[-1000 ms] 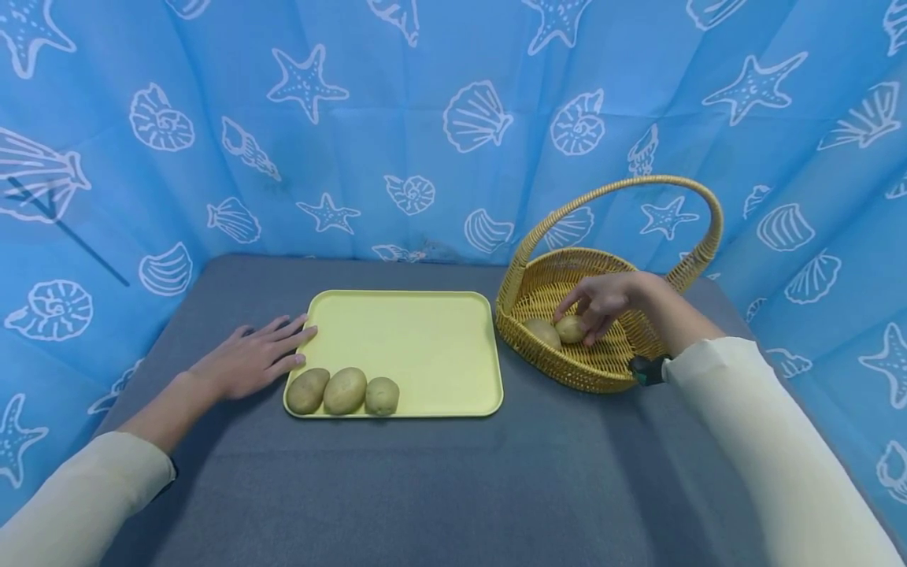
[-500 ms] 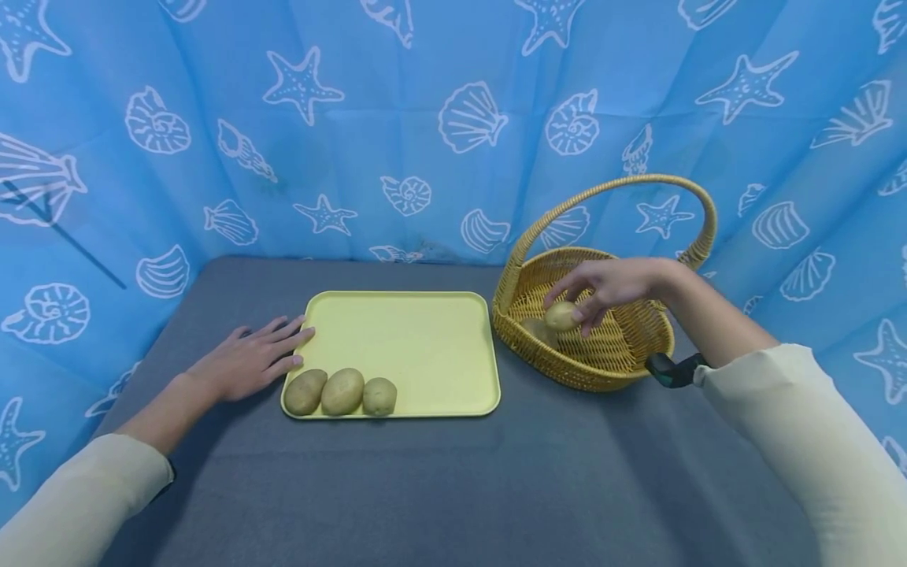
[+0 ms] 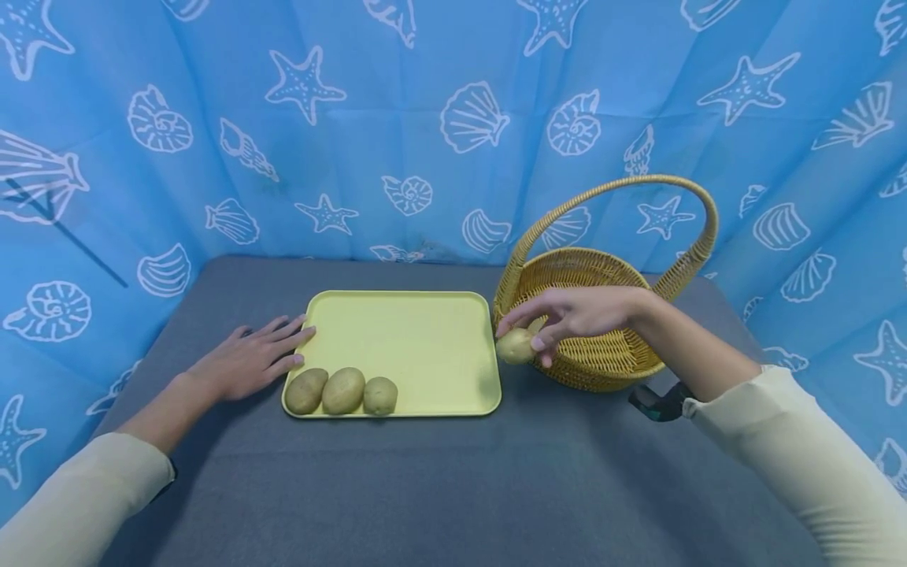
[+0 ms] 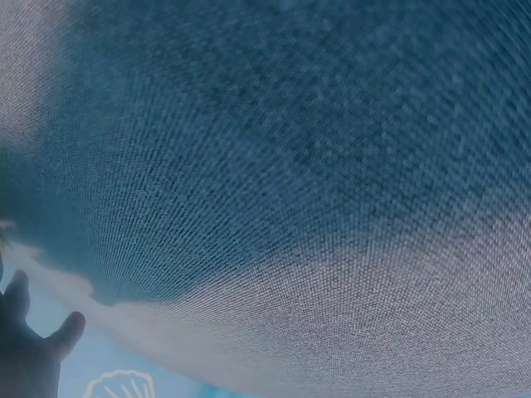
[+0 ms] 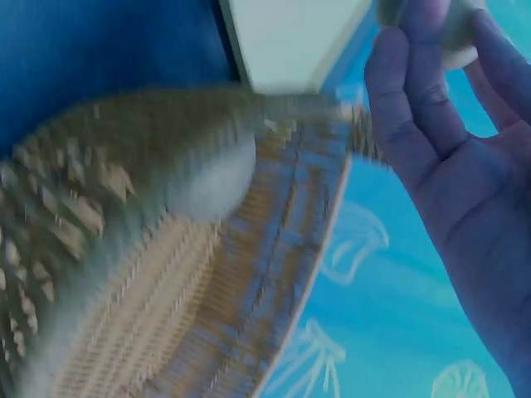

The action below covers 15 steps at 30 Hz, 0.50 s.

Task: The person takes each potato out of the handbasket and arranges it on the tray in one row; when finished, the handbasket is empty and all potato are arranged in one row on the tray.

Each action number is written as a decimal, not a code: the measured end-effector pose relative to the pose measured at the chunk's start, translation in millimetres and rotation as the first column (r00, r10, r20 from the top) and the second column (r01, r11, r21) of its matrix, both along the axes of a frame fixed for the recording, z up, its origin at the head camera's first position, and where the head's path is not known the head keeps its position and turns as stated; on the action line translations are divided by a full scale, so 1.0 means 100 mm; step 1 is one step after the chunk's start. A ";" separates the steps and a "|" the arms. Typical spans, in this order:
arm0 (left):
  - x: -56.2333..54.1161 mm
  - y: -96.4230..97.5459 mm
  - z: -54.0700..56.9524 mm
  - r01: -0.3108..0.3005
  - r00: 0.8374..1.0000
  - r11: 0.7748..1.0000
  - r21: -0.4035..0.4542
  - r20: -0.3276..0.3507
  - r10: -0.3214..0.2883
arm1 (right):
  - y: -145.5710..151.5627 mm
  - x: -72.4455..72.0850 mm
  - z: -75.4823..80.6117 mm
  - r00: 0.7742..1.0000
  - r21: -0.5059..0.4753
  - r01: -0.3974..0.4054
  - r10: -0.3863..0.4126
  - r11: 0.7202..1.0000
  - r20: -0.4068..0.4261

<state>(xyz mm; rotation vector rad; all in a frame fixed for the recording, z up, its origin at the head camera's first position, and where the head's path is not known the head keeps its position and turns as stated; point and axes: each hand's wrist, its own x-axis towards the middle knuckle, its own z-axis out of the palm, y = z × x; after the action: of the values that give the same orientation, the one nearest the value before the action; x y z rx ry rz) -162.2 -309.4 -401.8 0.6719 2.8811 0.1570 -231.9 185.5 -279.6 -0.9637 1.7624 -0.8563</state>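
In the head view my right hand pinches a potato between thumb and fingers, over the basket's left rim beside the tray. Another potato lies inside the wicker basket, blurred in the right wrist view and mostly hidden behind my hand in the head view. Three potatoes sit in a row along the front left edge of the yellow tray. My left hand lies with spread, straight fingers, its fingertips on the tray's left rim.
A tall arched handle rises over the basket. Dark grey cloth covers the table. Behind it hangs a blue curtain printed with white shells and starfish.
My right hand has lifted a potato out of the basket and carried it left to the tray's right edge. The left hand stays in place.
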 end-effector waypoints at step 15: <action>0.00 0.00 0.01 0.007 1.000 1.000 -0.002 -0.004 -0.007 | -0.80 0.30 -0.46 0.965 -0.074 -0.107 0.086 0.991 -0.246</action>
<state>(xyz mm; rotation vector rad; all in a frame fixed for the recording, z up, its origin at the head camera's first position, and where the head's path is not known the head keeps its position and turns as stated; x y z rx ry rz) -162.3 -309.2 -400.9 0.6820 2.8817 0.1515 -202.4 105.5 -325.2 -1.2460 1.8773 -0.7842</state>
